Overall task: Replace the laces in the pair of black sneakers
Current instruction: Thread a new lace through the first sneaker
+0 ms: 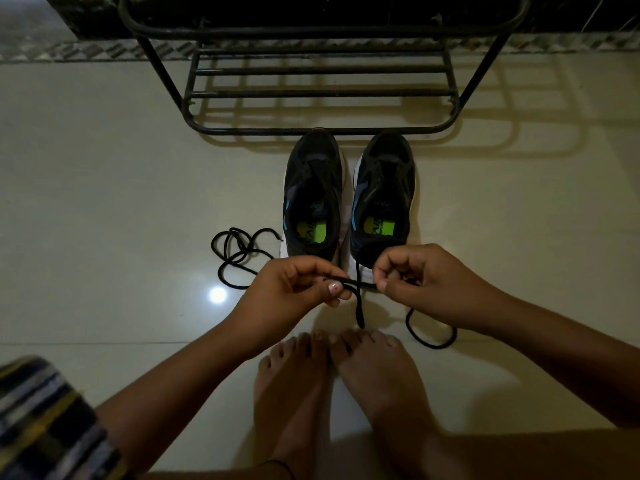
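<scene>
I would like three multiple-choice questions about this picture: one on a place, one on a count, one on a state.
1. Where does the loose lace lie?
A. on the rack
B. on the floor left of the sneakers
C. inside a sneaker

2. How many black sneakers stand on the floor?
A. one
B. two
C. three

3. What are both hands doing?
A. pinching one black lace
B. resting open
C. lifting a sneaker

Answers: 1 B, it lies coiled beside the left sneaker. 2 B, the right sneaker stands alongside. 3 A, left hand and right hand pinch the held lace.
</scene>
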{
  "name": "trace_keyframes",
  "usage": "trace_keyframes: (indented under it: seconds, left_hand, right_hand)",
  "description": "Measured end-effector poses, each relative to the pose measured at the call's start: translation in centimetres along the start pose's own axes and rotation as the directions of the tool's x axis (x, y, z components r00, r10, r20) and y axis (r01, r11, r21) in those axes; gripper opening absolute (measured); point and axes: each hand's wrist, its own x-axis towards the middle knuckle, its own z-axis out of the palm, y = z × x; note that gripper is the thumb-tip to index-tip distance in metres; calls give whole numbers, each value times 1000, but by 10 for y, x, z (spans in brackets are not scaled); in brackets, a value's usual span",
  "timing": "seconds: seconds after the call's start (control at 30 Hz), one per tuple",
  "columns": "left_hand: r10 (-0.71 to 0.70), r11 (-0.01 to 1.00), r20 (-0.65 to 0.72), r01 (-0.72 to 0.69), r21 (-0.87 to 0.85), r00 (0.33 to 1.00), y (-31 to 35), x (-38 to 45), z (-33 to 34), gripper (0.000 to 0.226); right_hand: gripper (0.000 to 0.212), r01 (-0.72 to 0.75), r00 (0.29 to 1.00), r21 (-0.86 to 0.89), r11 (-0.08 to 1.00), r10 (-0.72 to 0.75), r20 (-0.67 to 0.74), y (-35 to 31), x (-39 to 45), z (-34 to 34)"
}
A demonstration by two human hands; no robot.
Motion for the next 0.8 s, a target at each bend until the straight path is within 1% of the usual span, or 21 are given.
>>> trace_keyframes:
  seconds: [0.13,0.43,0.5,0.6,0.63,0.73,0.8]
  left_hand:
    - [8,1000,-4,-8,-21,1000,0,-1,0,15]
    - [1,1000,-13,-1,-9,1000,-1,0,-1,12]
    - [5,1000,-14,-6,-11,1000,-2,1,0,13]
    - [27,1000,-2,-27,4,1000,-2,1,1,12]
    - [41,999,4,-41,19,999,-1,1,2,12]
    - [95,993,-6,-94,76,995,2,1,4,13]
    - [118,988,-39,-113,105,992,5,2,5,20]
  right_hand:
    - [21,-5,1000,-11,1000,5,-4,2,1,0]
    - [17,-18,999,-51,999,20,35,9,1,-3]
    - [16,-6,1000,-65,998,7,23,10,2,-2]
    - [5,8,999,-79,997,-10,-33,9,3,2]
    - [8,14,999,-84,996,-17,-33,7,4,3]
    - [21,35,998,-71,997,-32,47,1,8,10]
    - [19,30,995,-52,998,-25,96,-3,9,14]
